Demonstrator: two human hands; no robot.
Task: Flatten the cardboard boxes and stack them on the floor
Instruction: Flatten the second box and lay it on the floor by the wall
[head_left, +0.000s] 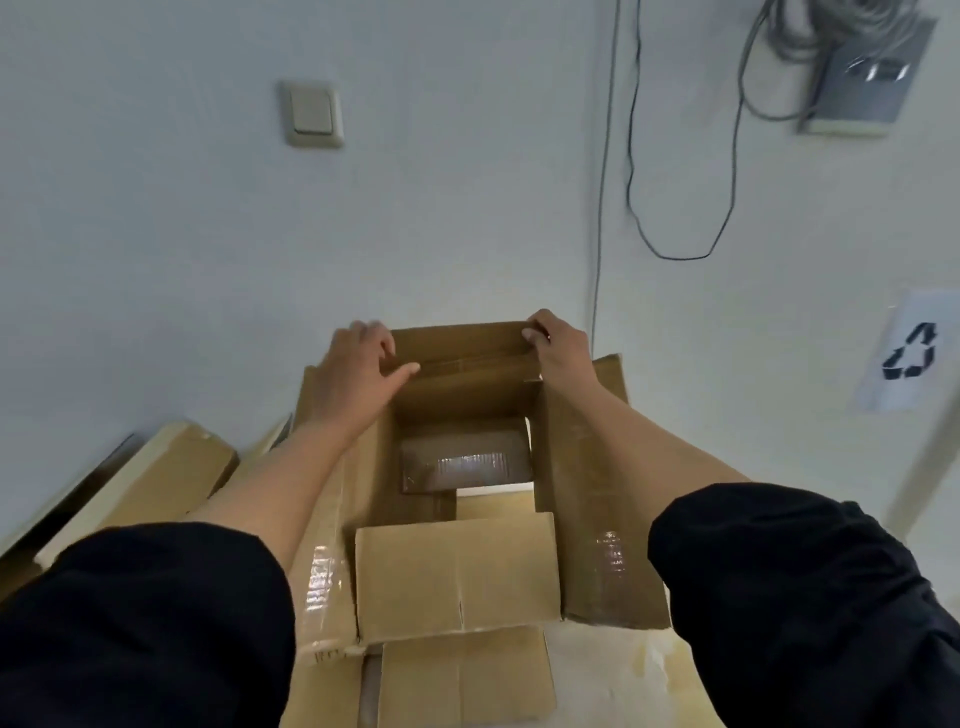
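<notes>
Cardboard everywhere: big open box (467, 447) sits centre, top flaps splayed out, taped bottom visible inside, w/ more flattened boxes (156, 483) lying at near left & under it. Near flap (457, 574) folded toward the person. Behind is a white wall (208, 234) w/ a light switch (313, 113) at far left, grey cables (631, 156) hanging at far right, and a recycling sign (909, 353) at right. Left hand (358, 371) grips the far flap's left corner, thumb out along the flap. Right hand (556, 345) pinches the far flap's (462, 343) right corner, fingers curled over the edge. Both sleeves black.
</notes>
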